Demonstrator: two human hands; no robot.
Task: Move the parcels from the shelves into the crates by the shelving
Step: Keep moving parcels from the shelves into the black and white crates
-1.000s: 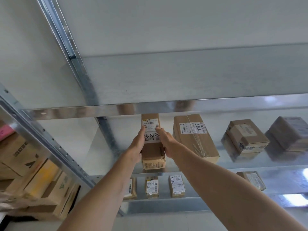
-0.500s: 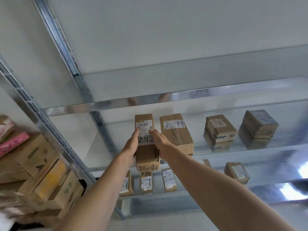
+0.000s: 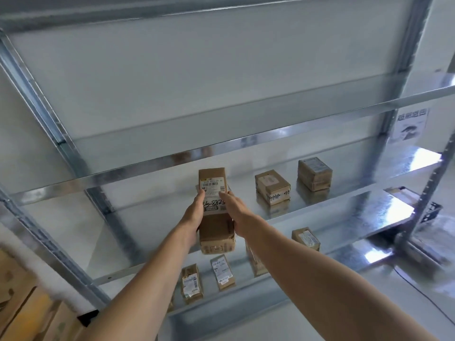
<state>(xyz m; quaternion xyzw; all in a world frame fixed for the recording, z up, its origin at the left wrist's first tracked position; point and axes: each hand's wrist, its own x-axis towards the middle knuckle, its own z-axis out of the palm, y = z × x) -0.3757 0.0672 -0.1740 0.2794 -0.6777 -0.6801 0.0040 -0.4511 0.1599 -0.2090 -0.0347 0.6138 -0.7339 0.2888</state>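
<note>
Looking up through the head camera, I see galvanised metal shelving [image 3: 138, 173] filling most of the view, with a stack of yellow-brown cartons [image 3: 22, 311] at the lower left. The long parcel [image 3: 216, 230] is off the boards, held in the air in front of the middle shelf with its length pointing away from me. It is plain brown cardboard with a white label across its upper face, carrying a barcode and handwritten digits, and there is printing on its near end. My left hand [image 3: 193, 217] is clamped on its left side and my right hand [image 3: 234, 210] on its right, a fingertip of each reaching onto the label. On the middle shelf to the right, well apart from it, sit a squat parcel [image 3: 272, 187] and a taped parcel [image 3: 314, 173]. Smaller labelled parcels [image 3: 222, 271] lie on the shelf below.
</note>
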